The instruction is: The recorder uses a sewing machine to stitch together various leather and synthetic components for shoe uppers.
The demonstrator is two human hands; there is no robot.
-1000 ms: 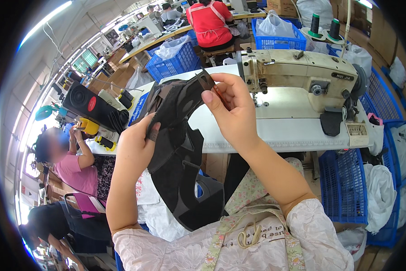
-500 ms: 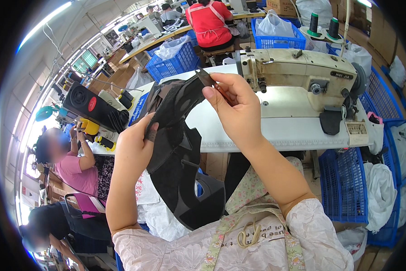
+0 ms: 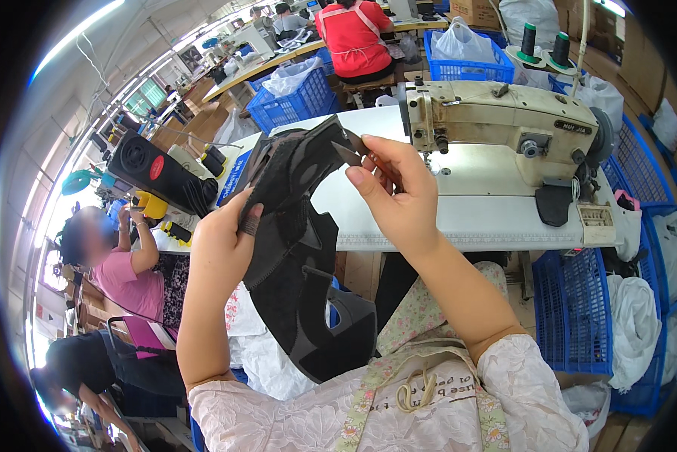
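My left hand (image 3: 221,239) is closed on a bundle of black sewn fabric pieces (image 3: 285,256), the thumb pressing from above. The pieces are stitched along their edges, have cut-out shapes, and hang down toward my lap. Between the fingers of my right hand (image 3: 402,192) are thread snips (image 3: 346,154) with reddish-brown handles and dark pointed blades. The blades look spread and lie beside the upper end of the fabric; whether they touch it or a thread, I cannot make out.
Behind my hands stands a cream sewing machine (image 3: 504,124) on a white table (image 3: 459,226). Blue crates (image 3: 572,309) are at the right, with green-based thread cones (image 3: 528,44) at the back. A black speaker-like box (image 3: 154,169) stands left. Other people sit at left and far back.
My right hand with the snips has moved slightly down and right, and the blades have come off the fabric's end and spread. The fabric's upper end has risen a little.
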